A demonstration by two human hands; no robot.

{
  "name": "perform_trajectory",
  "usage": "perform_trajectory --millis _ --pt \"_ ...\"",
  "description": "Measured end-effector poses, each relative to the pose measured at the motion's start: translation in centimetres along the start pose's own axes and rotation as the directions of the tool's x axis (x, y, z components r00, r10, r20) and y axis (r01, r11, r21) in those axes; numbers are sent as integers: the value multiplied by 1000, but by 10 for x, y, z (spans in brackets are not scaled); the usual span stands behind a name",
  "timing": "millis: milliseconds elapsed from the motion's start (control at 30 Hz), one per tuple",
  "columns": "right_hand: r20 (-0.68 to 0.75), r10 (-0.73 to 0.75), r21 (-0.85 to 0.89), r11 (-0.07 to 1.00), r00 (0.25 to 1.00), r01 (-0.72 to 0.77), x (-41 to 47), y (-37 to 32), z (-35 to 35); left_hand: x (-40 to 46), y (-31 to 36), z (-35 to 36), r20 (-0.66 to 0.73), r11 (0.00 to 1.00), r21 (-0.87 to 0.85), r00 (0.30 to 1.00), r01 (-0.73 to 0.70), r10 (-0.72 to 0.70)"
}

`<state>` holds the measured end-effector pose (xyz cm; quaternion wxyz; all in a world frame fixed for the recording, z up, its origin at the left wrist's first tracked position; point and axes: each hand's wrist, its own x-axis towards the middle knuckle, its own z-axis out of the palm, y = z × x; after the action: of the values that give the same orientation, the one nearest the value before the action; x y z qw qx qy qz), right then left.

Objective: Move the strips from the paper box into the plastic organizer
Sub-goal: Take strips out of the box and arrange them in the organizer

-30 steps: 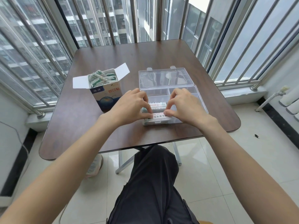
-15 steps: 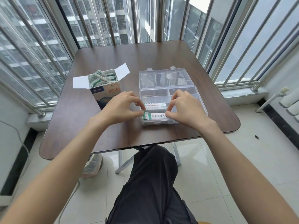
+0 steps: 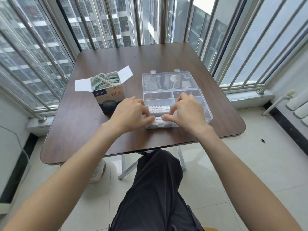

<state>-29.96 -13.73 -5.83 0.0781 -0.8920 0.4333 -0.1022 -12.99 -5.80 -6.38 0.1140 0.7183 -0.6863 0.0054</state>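
We take the plastic organizer (image 3: 191,104) as our landmark, sitting near the front edge of the dark wooden table (image 3: 100,135). Well to its left stands the paper box (image 3: 109,97), flaps open, with a heap of strips (image 3: 105,80) showing at its mouth. Between box and organizer our left hand (image 3: 131,112) reaches in, fingers curled, thumb and forefinger pinching the left end of one strip (image 3: 158,119) held over the organizer's nearest compartment. Our right hand (image 3: 185,110) pinches the strip's other end the same way — most of the strip is hidden by the fingertips. Just behind it, in the next compartment back, a stack of strips (image 3: 157,108) already lies flat. The organizer's clear lid (image 3: 168,80) stands open at the far side. The right hand blocks the middle dividers. Beyond the organizer run the window bars (image 3: 136,22); below it — under the table edge — is a dark trouser leg (image 3: 156,189).
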Motion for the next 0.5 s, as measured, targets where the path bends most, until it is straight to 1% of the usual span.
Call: perform_trajectory --millis 67,167,300,433,500 --pt "-19 7 13 1000 1000 -7 -1 -2 0 2 0 -1 46 999 -19 999 30 -29" --pt "4 16 17 1000 1000 -16 -2 3 -3 4 1 -3 76 996 -58 995 74 -69" --pt "39 5 -43 999 999 -3 -2 3 -1 2 -2 -4 92 995 -85 995 58 -50" --pt "37 38 67 997 999 -40 -1 0 0 -1 0 -4 72 991 -127 997 44 -35" --pt "20 25 33 999 999 -25 -3 1 0 -1 1 -4 75 989 -141 997 41 -31"
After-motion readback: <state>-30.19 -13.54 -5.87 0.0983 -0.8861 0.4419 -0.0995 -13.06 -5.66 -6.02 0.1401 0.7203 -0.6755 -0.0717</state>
